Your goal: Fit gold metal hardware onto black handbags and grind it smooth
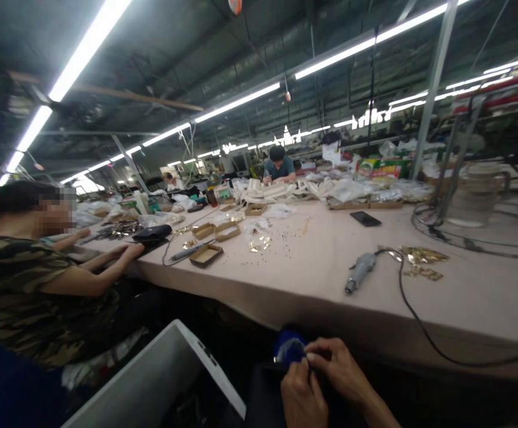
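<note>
Low in the head view, below the table's front edge, my left hand (304,393) is closed, its fingertips pinched. My right hand (339,365) meets it from the right, thumb and forefinger also pressed together. What lies between the fingertips is too small and dark to make out. Dark material (263,392) lies beside and under my hands, and its kind is not clear. Just behind the fingertips is a round blue object (289,346), partly hidden by them.
A grey bin (151,371) stands at my left. On the table (312,285) lie an electric screwdriver (360,271) with its cable, gold metal pieces (423,255), a phone (366,219) and small cardboard boxes (206,255). A co-worker in a camouflage shirt (31,285) sits at left.
</note>
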`<state>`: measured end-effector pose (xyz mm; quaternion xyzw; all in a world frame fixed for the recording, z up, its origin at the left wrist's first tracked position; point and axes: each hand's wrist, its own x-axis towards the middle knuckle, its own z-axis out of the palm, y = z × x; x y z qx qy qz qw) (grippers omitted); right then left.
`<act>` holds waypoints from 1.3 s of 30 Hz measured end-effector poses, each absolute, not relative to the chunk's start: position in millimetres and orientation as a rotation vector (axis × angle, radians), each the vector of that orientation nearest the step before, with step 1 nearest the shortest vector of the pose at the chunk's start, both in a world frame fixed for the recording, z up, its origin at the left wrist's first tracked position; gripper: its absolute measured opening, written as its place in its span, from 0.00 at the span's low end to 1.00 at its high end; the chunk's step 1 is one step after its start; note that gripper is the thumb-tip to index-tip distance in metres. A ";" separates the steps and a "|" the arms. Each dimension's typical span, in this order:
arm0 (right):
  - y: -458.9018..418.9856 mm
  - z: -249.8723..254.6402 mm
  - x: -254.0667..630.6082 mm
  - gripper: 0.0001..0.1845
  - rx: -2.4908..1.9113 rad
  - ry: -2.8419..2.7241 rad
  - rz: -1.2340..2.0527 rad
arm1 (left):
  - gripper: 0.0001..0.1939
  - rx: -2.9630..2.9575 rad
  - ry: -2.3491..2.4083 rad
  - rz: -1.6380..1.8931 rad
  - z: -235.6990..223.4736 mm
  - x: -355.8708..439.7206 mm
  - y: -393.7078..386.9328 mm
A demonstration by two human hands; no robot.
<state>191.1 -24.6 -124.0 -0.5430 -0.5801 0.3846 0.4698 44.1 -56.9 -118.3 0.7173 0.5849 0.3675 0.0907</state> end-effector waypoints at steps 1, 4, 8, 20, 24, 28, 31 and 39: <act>-25.8 -116.4 192.5 0.17 -1.266 -1.416 1.030 | 0.15 2.161 1.760 1.117 -117.5 45.2 -58.0; -25.8 -103.6 199.1 0.17 -1.089 -1.415 1.240 | 0.13 2.207 1.705 1.045 -109.9 47.0 -58.7; -27.2 -106.0 209.0 0.19 -0.915 -1.350 1.433 | 0.12 2.231 1.648 1.021 -98.9 47.0 -59.2; -25.5 -112.3 215.8 0.16 -0.804 -1.278 1.520 | 0.13 2.367 1.652 0.972 -109.1 49.7 -59.5; -25.5 -111.1 213.3 0.16 -0.806 -1.268 1.518 | 0.15 2.500 1.805 0.873 -119.3 55.2 -62.3; -24.8 -114.7 209.2 0.16 -0.828 -1.259 1.476 | 0.15 2.538 1.908 0.768 -121.1 60.7 -63.8; -24.7 -119.7 209.1 0.17 -0.816 -1.253 1.473 | 0.15 2.549 1.888 0.750 -119.4 62.8 -64.0; -23.3 -116.9 219.3 0.17 -0.723 -1.256 1.596 | 0.13 2.600 1.753 0.838 -121.9 61.5 -64.2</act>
